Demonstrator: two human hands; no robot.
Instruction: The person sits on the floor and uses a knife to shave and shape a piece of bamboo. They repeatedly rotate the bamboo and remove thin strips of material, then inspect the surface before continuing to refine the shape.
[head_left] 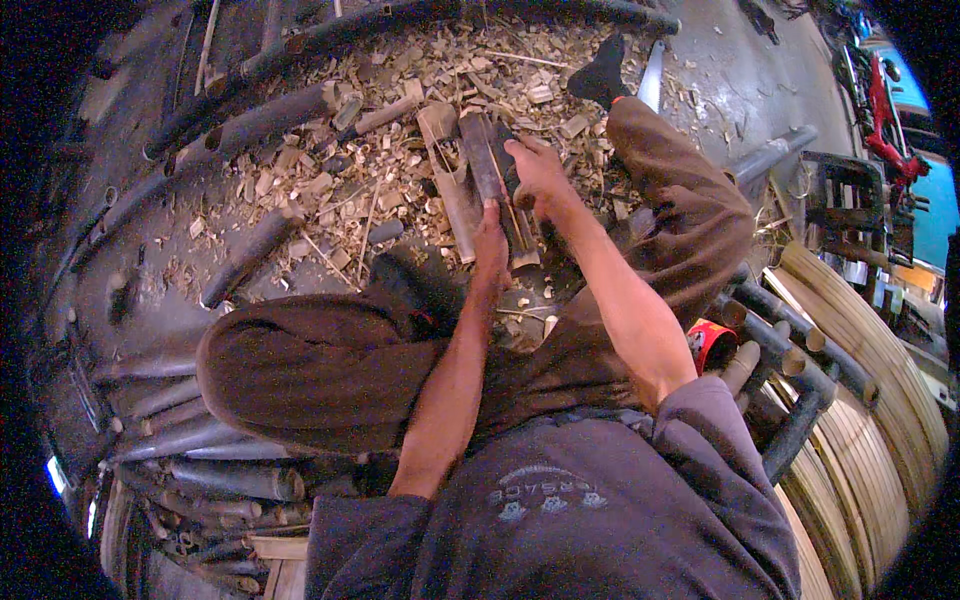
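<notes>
My left hand [490, 245] is closed round the near end of a dark-skinned piece of bamboo [481, 150] between my legs. Just to its right, my right hand [543, 182] is closed on a dark tool [509, 150] lying along the bamboo; its exact kind is hard to make out. A split bamboo length with a pale hollow inside [452, 185] lies to the left of these. Under my hands, another pale bamboo piece [521, 245] shows its open end toward me.
Wood chips [400, 165] cover the floor ahead. A handsaw [653, 75] lies beyond my right foot [600, 72]. Dark bamboo poles [270, 120] lie at the far left, with more stacked [240, 480] near left. Bundled pale strips [870, 460] and a red can [708, 343] are at right.
</notes>
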